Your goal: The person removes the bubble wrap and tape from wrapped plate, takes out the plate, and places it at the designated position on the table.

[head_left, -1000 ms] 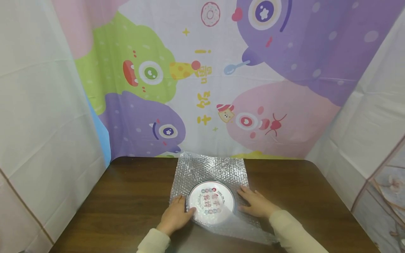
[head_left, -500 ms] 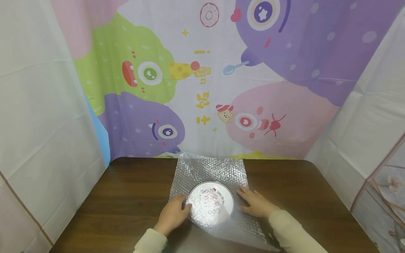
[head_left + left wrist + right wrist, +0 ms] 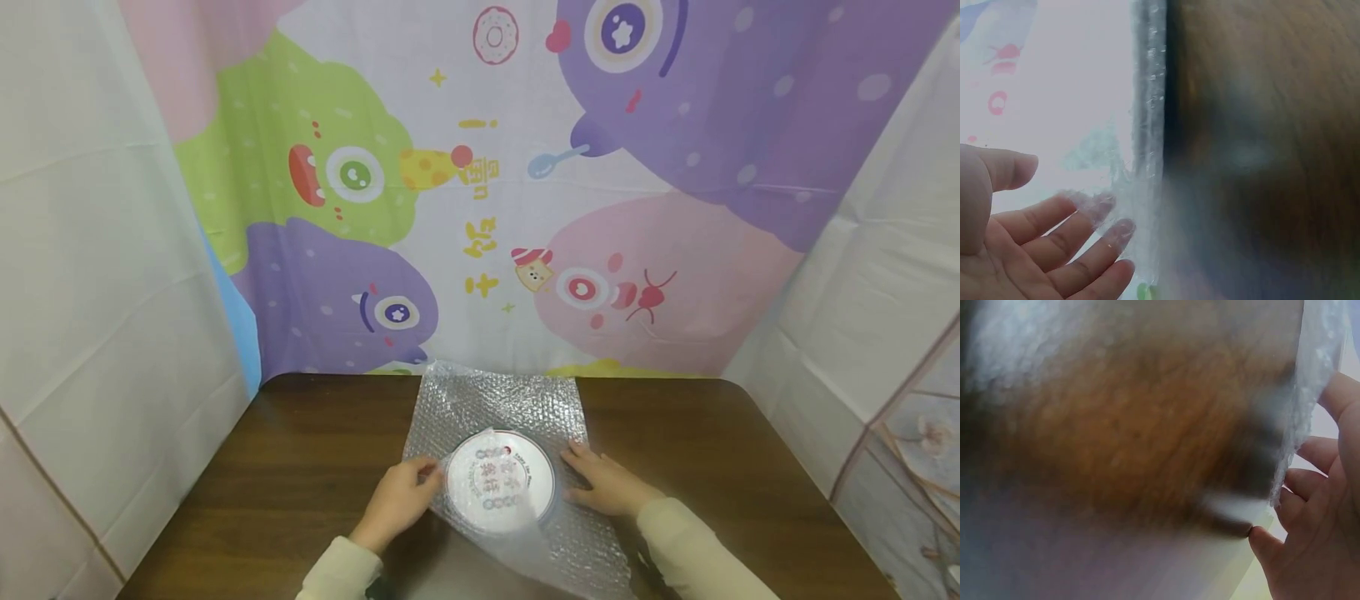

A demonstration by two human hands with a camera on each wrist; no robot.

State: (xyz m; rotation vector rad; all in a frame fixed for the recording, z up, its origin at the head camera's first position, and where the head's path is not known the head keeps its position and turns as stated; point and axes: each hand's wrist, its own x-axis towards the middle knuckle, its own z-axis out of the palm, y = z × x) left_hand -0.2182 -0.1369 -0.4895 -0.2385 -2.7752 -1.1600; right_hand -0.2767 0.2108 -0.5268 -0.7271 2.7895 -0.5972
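A round white plate (image 3: 525, 471) with a thin dark red rim and printed red characters lies on a sheet of bubble wrap (image 3: 502, 400). A clear fold of the wrap covers part of its face. Left of the plate, my left hand (image 3: 397, 500) touches the edge of the wrap. In the left wrist view its fingers (image 3: 1079, 237) reach out at the film, thumb apart. My right hand (image 3: 611, 483) rests on the wrap to the right of the plate. Its fingertips (image 3: 1297, 450) meet the wrap's edge in the right wrist view.
A dark brown wooden table (image 3: 315, 467) carries everything. Behind it hangs a cloth (image 3: 480, 208) printed with cartoon monsters. Pale sheets (image 3: 112, 250) flank the table on both sides.
My left hand has moved back to the left, off the plate's rim. The clear fold over the plate has shifted, and its glare has faded. The right hand stays put.
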